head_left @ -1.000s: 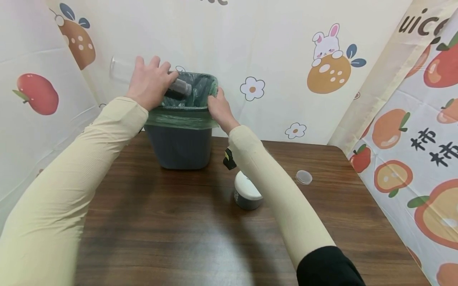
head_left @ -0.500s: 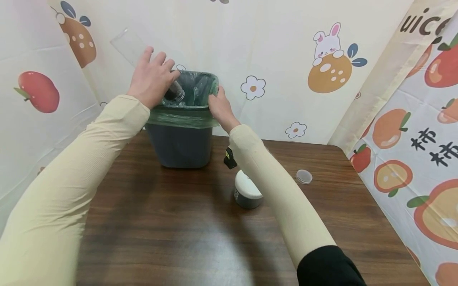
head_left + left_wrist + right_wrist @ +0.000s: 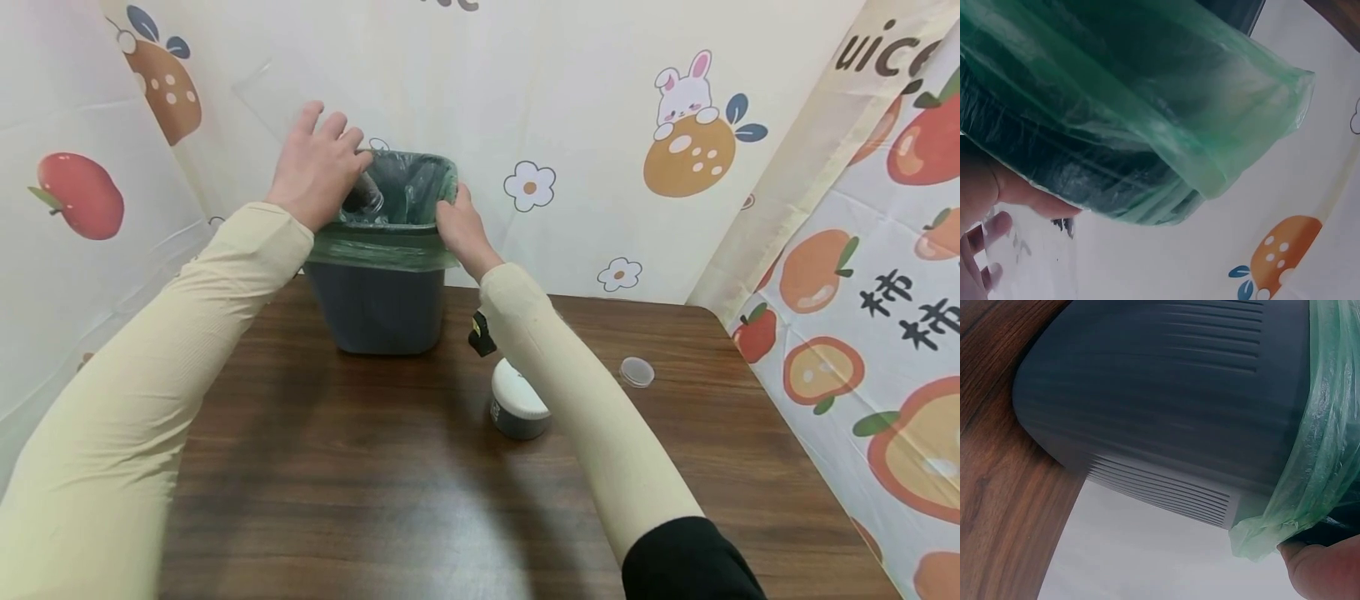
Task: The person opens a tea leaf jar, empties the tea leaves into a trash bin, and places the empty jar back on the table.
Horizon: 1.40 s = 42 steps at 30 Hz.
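Note:
My left hand grips a clear cylindrical plastic jar, tilted with its base up and to the left. The jar's mouth points down into the bin, and dark bits cling inside the jar in the left wrist view. The dark grey trash bin stands on the table against the back wall, lined with a green plastic bag folded over its rim. At the bin's right side my right hand holds the rim and bag, thumb at the bag's edge. My left palm side is hidden in the head view.
On the brown wooden table stands a grey jar with a white lid, partly behind my right sleeve. A small clear round lid lies farther right. Printed cloth walls the back and sides.
The clear jar has gone from nearly level to a steep tilt, its base rising and its mouth dipping lower into the bin. My right hand has stayed on the rim.

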Available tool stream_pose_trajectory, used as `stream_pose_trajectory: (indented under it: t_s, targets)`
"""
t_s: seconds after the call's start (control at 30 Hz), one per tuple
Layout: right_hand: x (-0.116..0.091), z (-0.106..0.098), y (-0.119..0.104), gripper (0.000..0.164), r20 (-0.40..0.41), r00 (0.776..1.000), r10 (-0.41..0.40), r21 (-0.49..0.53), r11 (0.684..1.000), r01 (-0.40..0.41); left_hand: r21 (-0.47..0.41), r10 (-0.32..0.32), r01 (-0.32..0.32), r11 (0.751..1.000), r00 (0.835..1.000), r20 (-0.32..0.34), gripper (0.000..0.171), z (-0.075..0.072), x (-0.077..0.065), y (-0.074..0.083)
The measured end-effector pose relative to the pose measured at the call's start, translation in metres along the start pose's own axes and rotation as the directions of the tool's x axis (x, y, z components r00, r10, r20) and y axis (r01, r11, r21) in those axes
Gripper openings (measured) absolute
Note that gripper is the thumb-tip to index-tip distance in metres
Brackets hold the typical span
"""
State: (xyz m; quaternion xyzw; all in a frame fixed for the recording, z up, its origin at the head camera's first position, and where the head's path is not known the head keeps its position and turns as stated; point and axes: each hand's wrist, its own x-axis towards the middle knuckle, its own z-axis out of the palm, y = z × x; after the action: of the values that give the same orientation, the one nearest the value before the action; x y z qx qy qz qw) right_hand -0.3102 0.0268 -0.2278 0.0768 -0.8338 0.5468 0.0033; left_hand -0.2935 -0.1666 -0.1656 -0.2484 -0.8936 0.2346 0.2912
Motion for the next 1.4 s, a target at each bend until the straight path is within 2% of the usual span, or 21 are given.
stream_pose_trajectory:
  t_s: [0.1, 0.17, 0.33, 0.43, 0.57, 0.73, 1.07, 1.27, 1.4]
  targets:
    - [0.0005, 0.0002, 0.0000, 0.054, -0.003, 1.000, -0.004, -0.004, 1.000, 0.004, 0.029, 0.017, -0.017, 0.999, 1.000, 0.008, 0.029, 0.0002, 0.0010, -0.0006]
    - [0.0004, 0.0002, -0.0003, 0.054, -0.006, 1.000, -0.010, -0.007, 1.000, 0.010, 0.011, 0.015, -0.015, 1.000, 1.000, 0.006, 0.032, 0.0001, 0.0011, -0.0007]
    - [-0.0001, 0.0007, -0.0018, 0.054, -0.010, 1.000, -0.022, -0.009, 1.000, 0.022, -0.107, -0.045, 0.046, 0.993, 0.999, 0.016, 0.041, -0.0001, -0.0008, -0.0005]
    - [-0.0006, 0.0010, -0.0023, 0.054, -0.011, 1.000, -0.028, -0.010, 1.000, 0.028, -0.152, -0.067, 0.068, 0.986, 0.998, 0.012, 0.038, 0.0003, -0.0020, 0.0005]
    - [-0.0017, 0.0009, -0.0028, 0.055, -0.017, 0.999, -0.038, -0.014, 0.999, 0.037, -0.114, -0.047, 0.045, 0.992, 0.999, -0.013, 0.033, 0.0007, -0.0015, 0.0008]
    - [-0.0008, 0.0009, -0.0022, 0.053, -0.019, 0.999, -0.051, -0.012, 0.999, 0.051, -0.062, -0.026, 0.025, 0.998, 0.999, -0.024, 0.037, 0.0001, 0.0002, -0.0003]
    - [-0.0005, 0.0019, -0.0001, 0.055, -0.012, 1.000, -0.028, -0.014, 1.000, 0.028, -0.143, -0.075, 0.077, 0.987, 0.997, 0.018, 0.042, 0.0018, -0.0016, 0.0017]
    - [-0.0005, 0.0020, 0.0007, 0.055, -0.015, 1.000, -0.022, -0.017, 1.000, 0.021, -0.161, -0.069, 0.061, 0.985, 0.997, -0.040, 0.041, 0.0046, -0.0017, 0.0018]
    - [0.0009, 0.0019, 0.0012, 0.054, -0.018, 0.999, -0.029, -0.018, 0.999, 0.029, -0.216, -0.127, 0.127, 0.968, 0.992, 0.011, 0.044, 0.0028, -0.0006, 0.0021]
